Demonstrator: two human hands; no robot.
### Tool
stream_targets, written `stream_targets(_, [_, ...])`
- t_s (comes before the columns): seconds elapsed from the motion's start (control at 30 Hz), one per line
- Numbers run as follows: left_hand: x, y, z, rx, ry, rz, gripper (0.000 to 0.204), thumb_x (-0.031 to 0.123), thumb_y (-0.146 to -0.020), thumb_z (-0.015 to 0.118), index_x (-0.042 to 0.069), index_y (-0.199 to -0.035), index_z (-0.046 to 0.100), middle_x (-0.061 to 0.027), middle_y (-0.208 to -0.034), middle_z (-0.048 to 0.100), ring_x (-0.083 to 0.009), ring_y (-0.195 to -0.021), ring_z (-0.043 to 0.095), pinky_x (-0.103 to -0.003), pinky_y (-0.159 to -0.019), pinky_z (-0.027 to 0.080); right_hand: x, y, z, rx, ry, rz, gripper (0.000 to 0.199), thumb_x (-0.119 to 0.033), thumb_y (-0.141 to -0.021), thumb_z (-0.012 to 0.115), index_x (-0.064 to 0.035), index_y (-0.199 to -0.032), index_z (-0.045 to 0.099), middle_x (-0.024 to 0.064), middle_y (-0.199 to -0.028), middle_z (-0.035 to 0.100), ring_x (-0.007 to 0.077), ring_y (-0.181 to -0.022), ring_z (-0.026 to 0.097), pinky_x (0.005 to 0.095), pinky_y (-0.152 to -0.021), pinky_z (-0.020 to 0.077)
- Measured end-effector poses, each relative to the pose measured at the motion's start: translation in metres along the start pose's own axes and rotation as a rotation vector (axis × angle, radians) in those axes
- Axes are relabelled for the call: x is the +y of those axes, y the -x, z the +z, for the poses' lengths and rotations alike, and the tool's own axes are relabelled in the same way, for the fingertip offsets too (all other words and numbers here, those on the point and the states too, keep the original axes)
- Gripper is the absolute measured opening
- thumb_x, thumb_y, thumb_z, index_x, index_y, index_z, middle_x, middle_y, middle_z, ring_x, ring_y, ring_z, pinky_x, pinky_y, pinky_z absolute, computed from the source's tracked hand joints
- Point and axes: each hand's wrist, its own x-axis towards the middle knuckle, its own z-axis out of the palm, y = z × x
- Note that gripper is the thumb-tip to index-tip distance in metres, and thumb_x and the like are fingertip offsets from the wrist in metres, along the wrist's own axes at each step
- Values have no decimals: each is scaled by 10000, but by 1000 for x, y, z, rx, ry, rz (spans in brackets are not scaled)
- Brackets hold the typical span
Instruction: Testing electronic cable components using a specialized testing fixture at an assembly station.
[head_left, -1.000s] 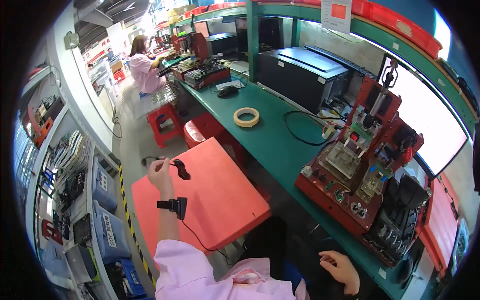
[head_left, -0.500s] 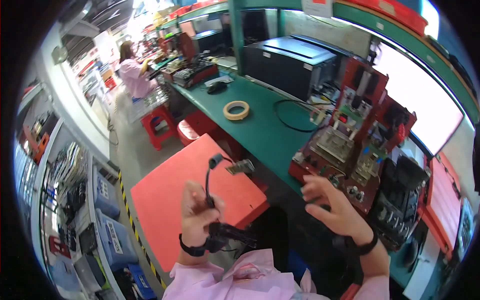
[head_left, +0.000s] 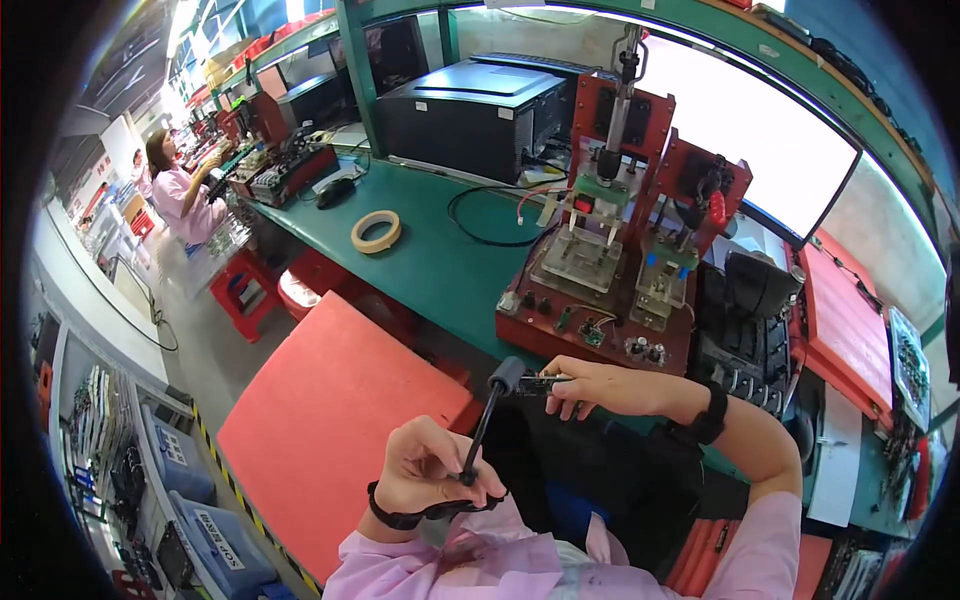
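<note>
Low in the middle, my left hand [head_left: 430,468] is closed around a black cable [head_left: 484,430], thumb and fingers pinching it near its lower end. The cable runs up to a thick dark cylinder [head_left: 508,374], which looks like a ferrite core. Just right of that cylinder, my right hand [head_left: 590,388] has its thumb and fingers closed on a small dark circuit board [head_left: 534,386] at the cable's far end. My fingers cover part of the board. Both hands are in the air in front of the bench, left of the red test fixture [head_left: 590,300].
A green bench [head_left: 440,270] carries a tape roll [head_left: 376,231], a mouse [head_left: 335,193], a black computer case [head_left: 470,125] and a bright monitor [head_left: 740,130]. Left of my hands lies a pink foam sheet [head_left: 320,410]. Blue bins [head_left: 215,540] line the left shelf. Another person [head_left: 185,190] works farther off.
My right hand has moved left and closed on the circuit board; before, it was open and apart from it. My left hand has moved slightly right with the cable. The view has turned rightward.
</note>
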Motion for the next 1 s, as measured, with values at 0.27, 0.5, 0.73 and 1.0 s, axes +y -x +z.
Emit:
stream_targets(0.27, [3, -10, -14, -86, -24, -62, 236, -181, -752, 588, -13, -860, 462, -259, -818, 607, -338, -811, 665, -315, -596, 545, -26, 5, -29, 249, 244, -193, 455, -321, -953, 456, -25, -1298, 447, 115, -1071, 548, 210, -964, 527, 339, -849, 439])
stream_targets(0.5, [-7, -39, -17, 118, -291, -340, 246, -91, -779, 617, 36, -900, 443, -229, -888, 633, -223, -723, 630, -272, -610, 510, -13, 1, -59, 754, 1277, -306, 509, -310, -935, 488, -7, -1335, 405, 211, -1155, 494, 339, -1024, 499, 395, -905, 417])
stream_targets(0.73, [-38, -50, -44, 167, -363, -406, 245, -41, -819, 612, 66, -957, 439, -197, -962, 640, -150, -692, 594, -253, -640, 495, -9, -25, -91, 716, 1254, -63, 518, -275, -935, 472, -11, -1366, 359, 284, -1200, 457, 404, -1133, 452, 424, -969, 381])
stream_targets(1.0, [-54, -37, -64, 198, -311, -380, 234, -35, -844, 594, 77, -982, 442, -188, -1005, 640, -131, -708, 593, -247, -664, 489, -9, -32, -101, 610, 1125, -4, 476, -236, -942, 460, -40, -1367, 377, 330, -1269, 407, 439, -1178, 419, 436, -1007, 346])
